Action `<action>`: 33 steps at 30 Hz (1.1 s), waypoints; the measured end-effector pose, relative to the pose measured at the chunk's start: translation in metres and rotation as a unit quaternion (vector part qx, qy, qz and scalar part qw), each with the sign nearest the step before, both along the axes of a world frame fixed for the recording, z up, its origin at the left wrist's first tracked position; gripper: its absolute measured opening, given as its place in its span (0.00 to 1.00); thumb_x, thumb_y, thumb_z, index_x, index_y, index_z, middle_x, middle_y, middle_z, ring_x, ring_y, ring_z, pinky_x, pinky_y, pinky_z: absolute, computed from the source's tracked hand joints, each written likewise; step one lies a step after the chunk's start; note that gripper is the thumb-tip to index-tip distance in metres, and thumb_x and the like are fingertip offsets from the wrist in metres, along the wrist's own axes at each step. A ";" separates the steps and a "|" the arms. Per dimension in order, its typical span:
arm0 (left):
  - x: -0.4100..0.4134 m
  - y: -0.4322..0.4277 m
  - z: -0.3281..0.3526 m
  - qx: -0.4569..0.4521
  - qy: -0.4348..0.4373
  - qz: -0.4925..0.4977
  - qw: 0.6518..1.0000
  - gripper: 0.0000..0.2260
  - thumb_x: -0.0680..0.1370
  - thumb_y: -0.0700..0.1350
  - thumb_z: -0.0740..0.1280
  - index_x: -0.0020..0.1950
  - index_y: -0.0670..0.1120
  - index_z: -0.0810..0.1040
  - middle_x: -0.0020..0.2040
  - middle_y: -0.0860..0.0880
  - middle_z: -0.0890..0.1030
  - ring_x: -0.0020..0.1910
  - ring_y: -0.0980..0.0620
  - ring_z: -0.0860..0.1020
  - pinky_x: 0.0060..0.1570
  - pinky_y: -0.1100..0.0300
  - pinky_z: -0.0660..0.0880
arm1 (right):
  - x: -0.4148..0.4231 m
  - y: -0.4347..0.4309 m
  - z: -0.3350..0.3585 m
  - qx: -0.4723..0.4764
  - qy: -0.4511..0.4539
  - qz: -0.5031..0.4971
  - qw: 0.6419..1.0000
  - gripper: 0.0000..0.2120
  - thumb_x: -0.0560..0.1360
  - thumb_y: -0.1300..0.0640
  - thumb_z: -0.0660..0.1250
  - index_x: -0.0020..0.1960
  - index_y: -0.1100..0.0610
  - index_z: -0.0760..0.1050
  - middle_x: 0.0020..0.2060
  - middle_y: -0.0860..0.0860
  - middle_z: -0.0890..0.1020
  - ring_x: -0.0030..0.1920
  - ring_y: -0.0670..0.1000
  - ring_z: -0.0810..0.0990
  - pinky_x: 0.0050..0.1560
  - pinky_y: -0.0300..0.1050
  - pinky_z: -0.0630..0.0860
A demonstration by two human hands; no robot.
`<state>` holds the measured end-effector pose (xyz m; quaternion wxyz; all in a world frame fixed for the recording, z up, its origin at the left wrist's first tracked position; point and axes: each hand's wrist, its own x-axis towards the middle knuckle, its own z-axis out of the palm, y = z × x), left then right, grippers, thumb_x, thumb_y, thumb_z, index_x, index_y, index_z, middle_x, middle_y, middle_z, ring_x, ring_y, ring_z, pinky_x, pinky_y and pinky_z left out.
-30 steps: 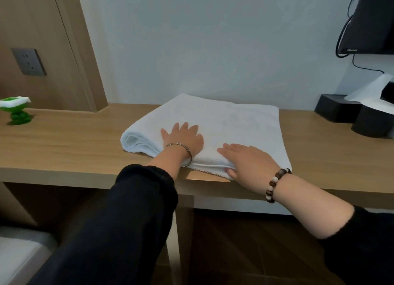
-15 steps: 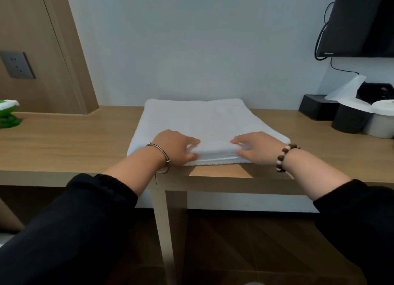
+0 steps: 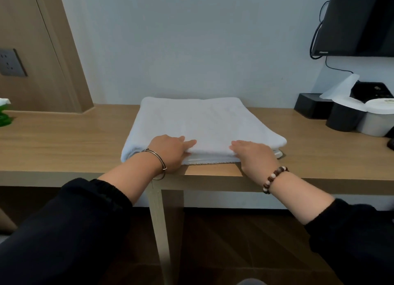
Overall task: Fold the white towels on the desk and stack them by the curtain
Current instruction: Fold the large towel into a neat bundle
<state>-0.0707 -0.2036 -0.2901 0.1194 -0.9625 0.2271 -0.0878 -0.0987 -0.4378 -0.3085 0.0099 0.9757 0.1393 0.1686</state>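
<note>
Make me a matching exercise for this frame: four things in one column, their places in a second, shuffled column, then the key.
Things:
1. white towel
2. wall socket
3. black screen
4. bead bracelet

Places:
A. around the wrist of the right hand
B. folded on the desk, with the left hand on its near edge
C. set in the wooden panel at far left
D. hanging at upper right

Pairs: 1-B, 2-C, 3-D, 4-A
</note>
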 end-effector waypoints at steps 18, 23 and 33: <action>-0.018 0.029 -0.008 -0.115 -0.046 0.082 0.989 0.17 0.82 0.52 0.50 0.71 0.57 0.64 0.64 0.53 0.74 0.62 0.50 0.72 0.61 0.51 0.68 | -0.010 0.001 0.014 0.163 -0.022 -0.064 0.984 0.16 0.77 0.59 0.56 0.61 0.55 0.75 0.55 0.52 0.79 0.58 0.52 0.72 0.53 0.45 0.68; -0.016 0.030 -0.013 -0.197 -0.036 0.092 0.976 0.17 0.83 0.52 0.49 0.69 0.55 0.68 0.60 0.47 0.78 0.57 0.44 0.76 0.56 0.53 0.69 | -0.007 -0.007 0.001 0.082 -0.040 -0.074 0.993 0.18 0.77 0.61 0.58 0.65 0.54 0.72 0.61 0.49 0.77 0.64 0.51 0.69 0.65 0.46 0.61; -0.020 0.031 -0.006 -0.290 -0.066 0.101 0.949 0.16 0.83 0.49 0.53 0.62 0.46 0.76 0.52 0.42 0.81 0.52 0.40 0.77 0.48 0.53 0.70 | -0.006 0.014 -0.015 0.104 -0.086 -0.092 0.987 0.17 0.75 0.67 0.59 0.61 0.53 0.73 0.57 0.51 0.79 0.55 0.53 0.77 0.48 0.42 0.69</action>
